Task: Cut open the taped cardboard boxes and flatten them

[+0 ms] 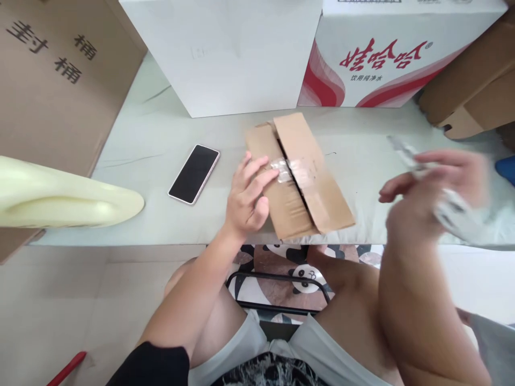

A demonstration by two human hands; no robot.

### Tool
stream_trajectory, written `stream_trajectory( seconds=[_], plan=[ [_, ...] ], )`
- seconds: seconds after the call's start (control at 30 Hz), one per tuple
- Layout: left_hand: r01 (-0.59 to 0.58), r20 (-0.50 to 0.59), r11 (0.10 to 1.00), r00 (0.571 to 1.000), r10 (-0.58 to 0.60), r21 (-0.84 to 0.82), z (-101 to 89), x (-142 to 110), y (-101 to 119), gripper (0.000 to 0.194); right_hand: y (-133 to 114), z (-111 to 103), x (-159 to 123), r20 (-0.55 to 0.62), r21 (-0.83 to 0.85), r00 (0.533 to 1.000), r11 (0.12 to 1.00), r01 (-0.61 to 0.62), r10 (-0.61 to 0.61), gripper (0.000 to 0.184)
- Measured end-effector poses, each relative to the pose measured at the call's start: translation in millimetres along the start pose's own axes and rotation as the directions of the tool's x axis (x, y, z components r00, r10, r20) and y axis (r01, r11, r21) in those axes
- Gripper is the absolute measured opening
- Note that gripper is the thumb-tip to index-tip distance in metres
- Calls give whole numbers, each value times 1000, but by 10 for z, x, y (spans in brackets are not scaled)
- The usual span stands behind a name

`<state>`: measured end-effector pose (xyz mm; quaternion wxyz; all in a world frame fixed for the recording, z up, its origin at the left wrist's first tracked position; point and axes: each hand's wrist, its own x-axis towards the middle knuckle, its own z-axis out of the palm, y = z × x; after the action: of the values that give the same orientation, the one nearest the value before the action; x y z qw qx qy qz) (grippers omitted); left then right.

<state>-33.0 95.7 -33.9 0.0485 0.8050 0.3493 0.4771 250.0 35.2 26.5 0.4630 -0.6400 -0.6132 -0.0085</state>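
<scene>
A small brown cardboard box (292, 209) lies at an angle near the table's front edge. Clear tape crosses its top flaps, and a dark gap runs between them, with the right flap raised a little. My left hand (251, 193) rests on the box's left side, its fingers stretched out over the flap and one fingertip at the tape. Off to the right, apart from the box, my right hand (434, 187) is closed around a pale utility knife (454, 209). Motion blurs this hand, and the knife's thin front end points up and left.
A phone (194, 174) lies left of the box. Behind stand a plain white box (237, 59) and a red-and-white water carton (370, 64). Large brown cartons (60, 96) (475, 80) flank the table (148, 225). A pale yellow curved object (72, 198) juts in from the left.
</scene>
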Motion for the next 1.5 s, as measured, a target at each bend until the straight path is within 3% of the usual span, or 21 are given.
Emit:
stream_trajectory(
  seconds=[0.03, 0.1, 0.2, 0.33, 0.43, 0.57, 0.7, 0.83, 0.93, 1.03, 1.1, 1.23, 1.37, 1.5],
  plan=[
    [31, -11, 1000, 999, -31, 4, -15, -6, -67, 51, 111, 96, 21, -84, -58, 994, 995, -81, 76, 28],
    [121, -22, 992, 992, -122, -19, -48, -34, -209, 52, 296, 255, 28, 75, -200, 976, 962, -187, 205, 24],
    [292, 8, 955, 956, -292, -56, -83, -121, -401, 57, 443, 376, -28, 335, -312, 898, 933, -180, 286, 36],
    [413, 113, 908, 907, -405, -67, -68, -240, -511, 81, 460, 402, -97, 480, -390, 818, 912, -125, 317, 50],
    [464, 135, 884, 881, -453, -62, -31, -260, -457, 95, 449, 439, -115, 491, -341, 811, 927, -158, 318, 54],
    [530, 128, 843, 846, -518, -91, -1, -218, -312, 99, 425, 547, -123, 495, -165, 835, 970, -179, 238, 49],
    [504, 89, 856, 863, -496, -116, 14, -180, -238, 96, 377, 692, -100, 544, 90, 833, 980, -177, 101, 62],
    [413, 65, 901, 911, -408, -135, 27, -177, -255, 97, 315, 855, -63, 617, 425, 786, 827, -367, 31, 71],
    [369, 55, 905, 929, -366, -213, 30, -191, -288, 93, 246, 909, -73, 606, 573, 795, 671, -471, 41, 63],
    [370, 70, 853, 926, -372, -368, 39, -203, -306, 81, 185, 876, -109, 607, 615, 789, 573, -541, 93, 59],
    [396, 137, 789, 915, -378, -470, 54, -202, -297, 73, 162, 835, -125, 630, 609, 770, 552, -570, 99, 63],
    [454, 281, 727, 891, -357, -515, 84, -175, -230, 67, 132, 774, -116, 659, 516, 745, 660, -547, 102, 75],
    [520, 298, 666, 854, -427, -535, 71, -135, -167, 68, 76, 740, -114, 689, 446, 721, 739, -505, 77, 77],
    [577, 225, 699, 814, -536, -423, 5, -81, -134, 72, 63, 709, -146, 569, 408, 782, 738, -537, 255, 77]
  ],
)
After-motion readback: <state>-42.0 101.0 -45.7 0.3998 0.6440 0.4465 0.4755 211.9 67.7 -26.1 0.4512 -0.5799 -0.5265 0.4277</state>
